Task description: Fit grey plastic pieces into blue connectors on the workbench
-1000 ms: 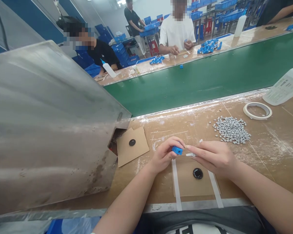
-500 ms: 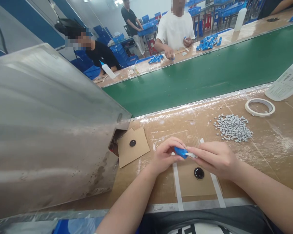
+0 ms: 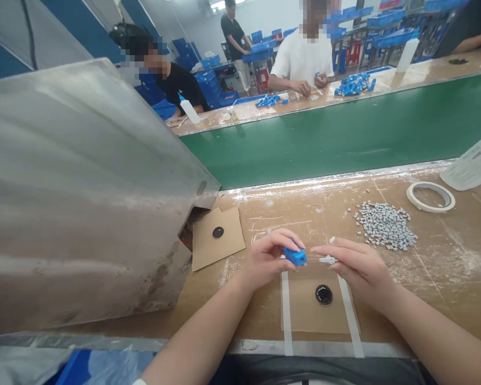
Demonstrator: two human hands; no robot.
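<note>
My left hand (image 3: 270,252) grips a small blue plastic part (image 3: 295,256) between thumb and fingers, with a small dark opening facing right. A short gap to its right, my right hand (image 3: 358,264) pinches a small white pointed piece (image 3: 327,260), its tip toward the blue part; its exact kind I cannot make out. Below both hands lies a cardboard square (image 3: 304,315), held down by white tape strips (image 3: 287,315). On that cardboard sits a round black blob of glossy liquid (image 3: 324,294).
Right of my hands lies a pile of small grey pieces (image 3: 385,224), with a tape roll (image 3: 430,197) and a translucent bottle (image 3: 473,163) beyond. A metal panel (image 3: 92,203) stands left, beside another cardboard piece (image 3: 230,248). Past the green belt (image 3: 336,139), people work with blue parts (image 3: 355,84).
The white piece has come away from the blue part, and my right hand has moved slightly right with it. The blue part's opening now shows. Across the belt, a person's hand has shifted right.
</note>
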